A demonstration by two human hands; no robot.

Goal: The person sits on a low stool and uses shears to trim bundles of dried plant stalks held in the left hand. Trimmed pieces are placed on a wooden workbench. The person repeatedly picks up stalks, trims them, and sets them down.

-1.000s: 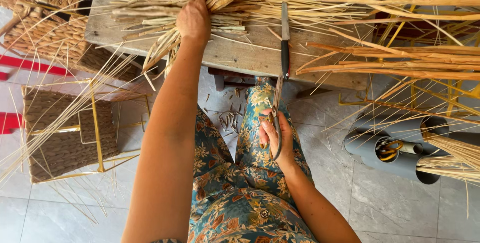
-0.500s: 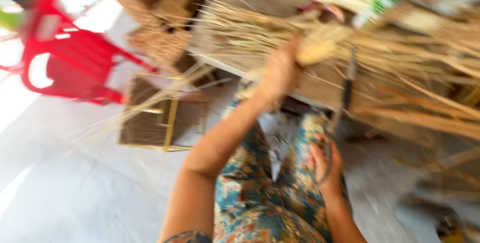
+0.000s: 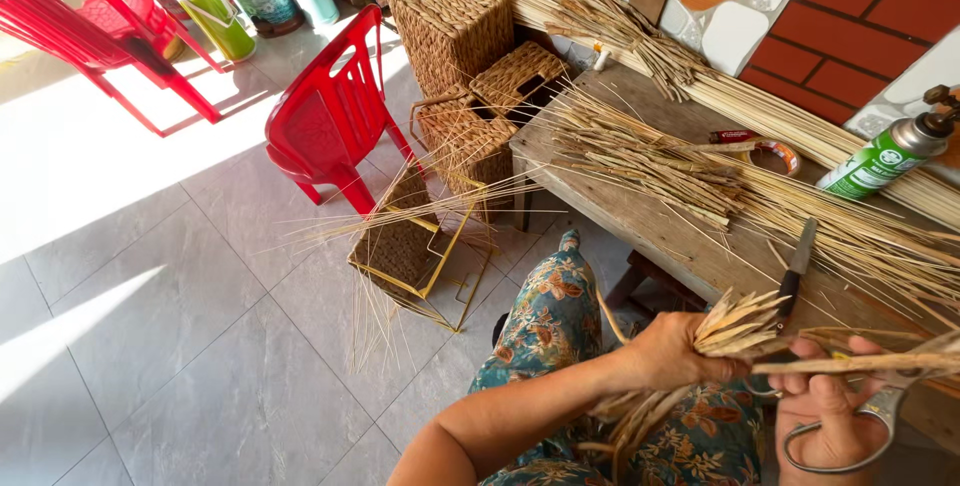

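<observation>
My left hand grips a bundle of dried straw strips, whose cut ends fan out to the right and whose tails hang down over my lap. My right hand holds metal scissors just right of the bundle, fingers through the handles, with more straw lying across it. Both hands are over my flower-patterned lap, at the near edge of a wooden table. A dark-handled knife lies on the table just beyond my hands.
Long straw stalks cover the table, with a green spray can and a tape roll at the back. Woven baskets and a yellow metal frame with a woven panel stand left of it. Red plastic chairs stand on the tiled floor.
The view has swung left and widened. My left hand has drawn a straw bundle off the table toward my lap, and my right hand has come up beside it with scissors.
</observation>
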